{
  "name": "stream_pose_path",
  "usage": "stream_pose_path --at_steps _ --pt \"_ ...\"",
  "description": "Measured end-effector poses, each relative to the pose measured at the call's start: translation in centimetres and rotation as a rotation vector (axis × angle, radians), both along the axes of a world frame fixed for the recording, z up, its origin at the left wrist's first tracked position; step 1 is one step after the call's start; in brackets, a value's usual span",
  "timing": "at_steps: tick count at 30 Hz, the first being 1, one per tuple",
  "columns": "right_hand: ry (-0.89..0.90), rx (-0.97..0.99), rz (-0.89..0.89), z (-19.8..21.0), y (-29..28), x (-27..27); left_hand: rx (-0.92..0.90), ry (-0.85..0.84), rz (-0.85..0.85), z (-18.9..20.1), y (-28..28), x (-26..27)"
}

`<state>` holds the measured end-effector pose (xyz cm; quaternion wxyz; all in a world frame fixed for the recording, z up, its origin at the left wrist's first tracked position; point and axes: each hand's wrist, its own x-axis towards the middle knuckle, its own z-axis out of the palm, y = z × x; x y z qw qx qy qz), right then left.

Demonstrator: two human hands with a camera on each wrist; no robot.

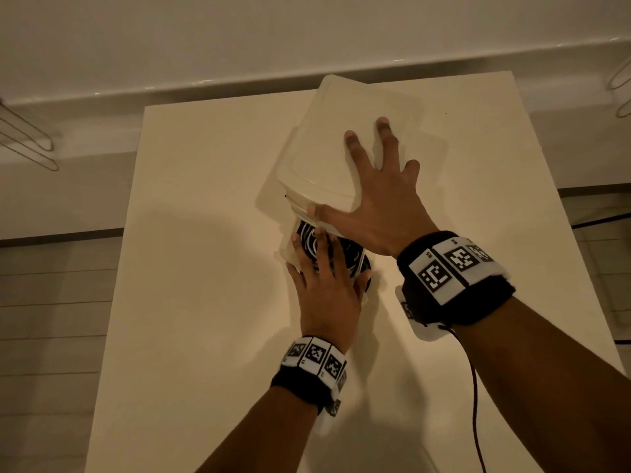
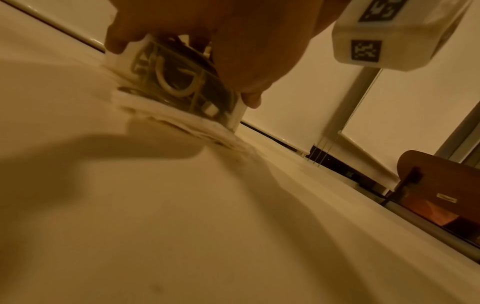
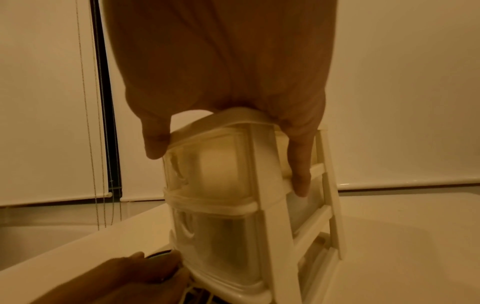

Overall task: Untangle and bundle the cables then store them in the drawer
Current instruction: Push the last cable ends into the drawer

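A: Where are the cables (image 1: 309, 238)?
B: In the bottom drawer (image 2: 182, 82), which is pulled out of the white box (image 1: 341, 138) on the bench (image 1: 205, 302).
A: And the hands?
B: The left hand (image 1: 326, 288) lies flat on the cables, fingers straight. The right hand (image 1: 379, 199) is spread wide on top of the box.

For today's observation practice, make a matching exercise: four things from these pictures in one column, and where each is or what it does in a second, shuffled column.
1. right hand
2. left hand
3. cables
4. table

a. lie in the open bottom drawer
b. spread on top of the drawer unit
c. under the drawer unit
d. presses on the cables

Pairs: 1-b, 2-d, 3-a, 4-c
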<state>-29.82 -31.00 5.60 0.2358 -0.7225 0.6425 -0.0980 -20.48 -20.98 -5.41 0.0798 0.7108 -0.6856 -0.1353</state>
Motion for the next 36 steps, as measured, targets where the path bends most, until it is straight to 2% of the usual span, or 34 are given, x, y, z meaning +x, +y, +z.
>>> stream_pose_path --at_steps 2,6,10,13,18,22,25,27,31,36 --pt "0.008 0.001 -0.001 0.1 0.1 0.0 -0.048 -0.004 -0.034 0.0 0.2 0.8" --pt "0.028 0.004 0.01 0.3 -0.1 -0.1 -0.087 0.136 -0.011 0.7 -0.4 3.8" --pt "0.042 -0.002 0.019 0.2 -0.1 -0.1 -0.097 0.002 -0.096 1.2 -0.1 4.3" --pt "0.037 0.0 0.015 0.1 -0.1 -0.2 -0.128 0.015 -0.08 1.6 0.1 4.5" --pt "0.033 -0.004 0.022 0.1 -0.1 -0.4 -0.183 0.197 0.043 2.6 -2.0 5.8" --pt "0.033 -0.002 0.019 0.1 -0.2 -0.4 -0.303 0.351 0.092 2.1 -2.6 6.0" --pt "0.053 -0.015 0.019 0.0 -0.2 -0.3 -0.376 0.607 0.314 1.4 -2.6 6.8" --pt "0.055 -0.015 0.023 0.0 -0.3 -0.3 -0.354 0.662 0.374 1.3 -2.7 7.6" --pt "0.049 -0.018 0.026 0.1 -0.2 -0.3 -0.245 0.568 0.31 1.7 -3.8 8.6" --pt "0.051 -0.032 0.018 0.0 -0.2 -0.1 -0.303 0.342 0.124 1.1 -4.2 8.8"
